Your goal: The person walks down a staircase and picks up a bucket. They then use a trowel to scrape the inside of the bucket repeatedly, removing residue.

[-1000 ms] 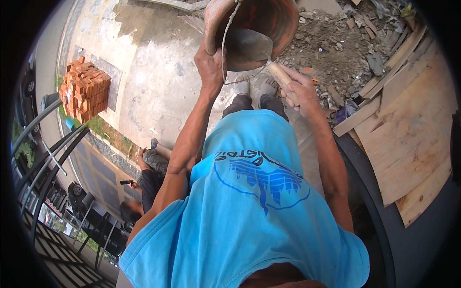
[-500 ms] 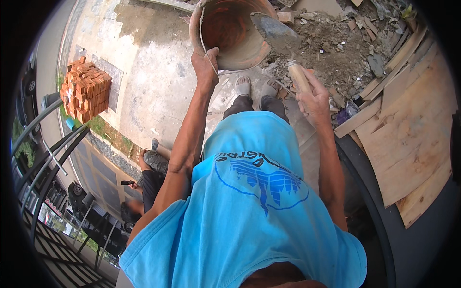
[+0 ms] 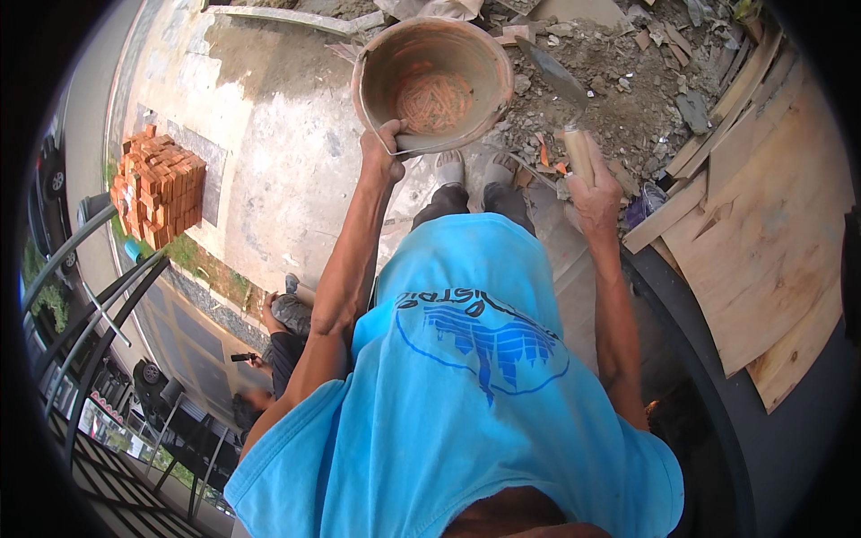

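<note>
My left hand (image 3: 384, 154) grips the near rim of a round bucket (image 3: 491, 85), holding it in front of me above my feet. Reddish-brown residue coats the bucket's inner bottom, and a thin handle hangs along its left side. To the right, my right hand (image 3: 594, 193) is closed round the wooden handle of a trowel (image 3: 552, 73). Its grey metal blade points up and away, apart from the bucket's right rim, over the rubble.
Broken rubble and soil (image 3: 628, 108) lie ahead on the right. Plywood sheets (image 3: 762, 233) lean at the right side. A stack of orange bricks (image 3: 161, 188) stands on the left. A person (image 3: 291, 332) holding a dark object is at lower left, near metal bars (image 3: 99, 296).
The bucket has tipped so more of its inside faces me. The trowel has moved right, out from over the bucket's rim, and its blade has turned edge-on.
</note>
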Demonstrator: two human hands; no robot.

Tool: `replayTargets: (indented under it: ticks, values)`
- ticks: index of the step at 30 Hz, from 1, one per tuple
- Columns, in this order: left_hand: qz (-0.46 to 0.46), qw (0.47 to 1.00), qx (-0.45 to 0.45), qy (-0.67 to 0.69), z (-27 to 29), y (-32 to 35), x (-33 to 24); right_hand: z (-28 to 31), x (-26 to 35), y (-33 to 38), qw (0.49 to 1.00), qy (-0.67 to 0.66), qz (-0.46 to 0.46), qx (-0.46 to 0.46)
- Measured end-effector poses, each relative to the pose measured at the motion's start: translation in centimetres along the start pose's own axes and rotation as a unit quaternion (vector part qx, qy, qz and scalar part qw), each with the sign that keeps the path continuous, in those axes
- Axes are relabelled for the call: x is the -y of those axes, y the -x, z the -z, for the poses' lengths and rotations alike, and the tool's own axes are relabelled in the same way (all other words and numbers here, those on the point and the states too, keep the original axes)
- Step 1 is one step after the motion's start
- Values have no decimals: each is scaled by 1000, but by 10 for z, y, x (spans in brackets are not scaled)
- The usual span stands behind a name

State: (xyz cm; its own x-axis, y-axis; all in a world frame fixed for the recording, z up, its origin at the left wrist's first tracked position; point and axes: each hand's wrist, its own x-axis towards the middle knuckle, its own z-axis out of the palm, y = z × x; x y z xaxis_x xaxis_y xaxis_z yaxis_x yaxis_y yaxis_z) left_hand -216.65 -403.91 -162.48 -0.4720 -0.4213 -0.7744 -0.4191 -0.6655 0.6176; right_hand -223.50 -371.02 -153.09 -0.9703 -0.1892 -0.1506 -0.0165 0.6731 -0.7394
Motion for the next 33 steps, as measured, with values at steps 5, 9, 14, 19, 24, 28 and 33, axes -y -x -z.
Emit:
replayTargets:
  ticks: [5, 9, 14, 19, 24, 28, 33]
  values:
    - [-26, 998, -2, -59, 1, 1, -2, 14, -5, 7, 996, 85, 12, 32]
    - [-76, 992, -19, -100, 1, 6, -6, 23, 13, 11, 979, 147, 115, 83]
    - [-181, 964, 23, -193, 9, 11, -19, 20, 12, 10, 912, 336, 151, 181]
    - [-206, 911, 40, -354, 27, 22, -47, 18, 14, -1, 941, 327, 84, 25]
    - [-371, 837, 38, -400, 27, 42, -53, 12, 31, 12, 966, 188, 159, 84]
    - [-357, 811, 37, -463, 11, 65, -69, -22, 43, 9, 950, 223, 188, 115]
    - [-385, 784, 23, -487, -10, 90, -73, -60, 82, -5, 922, 315, 186, 126]
